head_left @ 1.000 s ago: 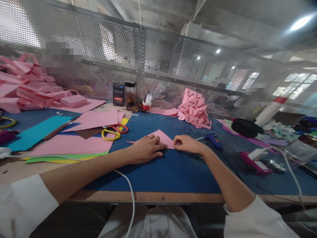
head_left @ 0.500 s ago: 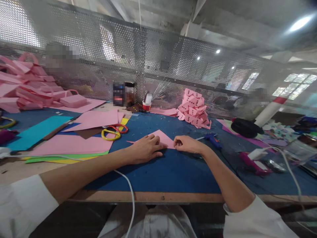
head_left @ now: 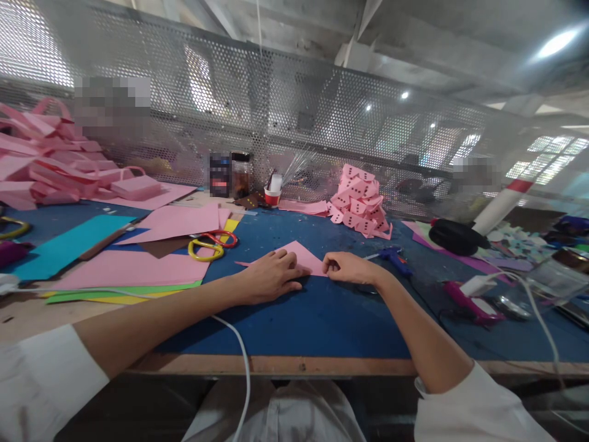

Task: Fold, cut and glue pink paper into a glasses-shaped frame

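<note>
Left hand lies spread over pink paper, right hand pinches its corner, open mat nearer.

My left hand lies across a pink sheet on the blue mat; my right hand pinches its right corner, scissors resting farther left.

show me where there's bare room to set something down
Bare blue mat lies right of the white cable, between left hand and wooden table edge; also between pointed pink paper and spotted pink paper pile. Crowded: left, around red-and-yellow scissors; right, around the magenta plastic device.
</note>
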Demonstrator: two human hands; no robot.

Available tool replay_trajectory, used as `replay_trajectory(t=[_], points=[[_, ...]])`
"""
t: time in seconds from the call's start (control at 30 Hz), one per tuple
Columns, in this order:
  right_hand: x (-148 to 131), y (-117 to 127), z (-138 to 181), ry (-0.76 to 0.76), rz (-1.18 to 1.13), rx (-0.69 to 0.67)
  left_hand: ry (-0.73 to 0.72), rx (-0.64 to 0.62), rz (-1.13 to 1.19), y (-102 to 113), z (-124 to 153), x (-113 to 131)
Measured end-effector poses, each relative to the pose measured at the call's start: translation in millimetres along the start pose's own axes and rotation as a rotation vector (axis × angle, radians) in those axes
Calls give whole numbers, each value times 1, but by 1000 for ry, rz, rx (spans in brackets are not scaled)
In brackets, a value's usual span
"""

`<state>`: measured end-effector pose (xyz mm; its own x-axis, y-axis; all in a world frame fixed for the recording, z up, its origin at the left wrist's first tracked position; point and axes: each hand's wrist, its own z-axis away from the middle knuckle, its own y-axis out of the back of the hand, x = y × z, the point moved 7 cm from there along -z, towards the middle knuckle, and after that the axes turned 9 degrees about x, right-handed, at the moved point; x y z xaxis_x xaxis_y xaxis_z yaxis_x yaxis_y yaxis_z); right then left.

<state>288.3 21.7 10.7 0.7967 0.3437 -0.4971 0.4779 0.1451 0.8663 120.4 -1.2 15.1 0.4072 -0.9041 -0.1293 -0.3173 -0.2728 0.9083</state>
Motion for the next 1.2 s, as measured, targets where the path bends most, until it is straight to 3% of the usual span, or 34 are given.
replay_trajectory(t=[1.2], points=[[2,5,4,-63,31,-34,6,5,15,2,0,0]])
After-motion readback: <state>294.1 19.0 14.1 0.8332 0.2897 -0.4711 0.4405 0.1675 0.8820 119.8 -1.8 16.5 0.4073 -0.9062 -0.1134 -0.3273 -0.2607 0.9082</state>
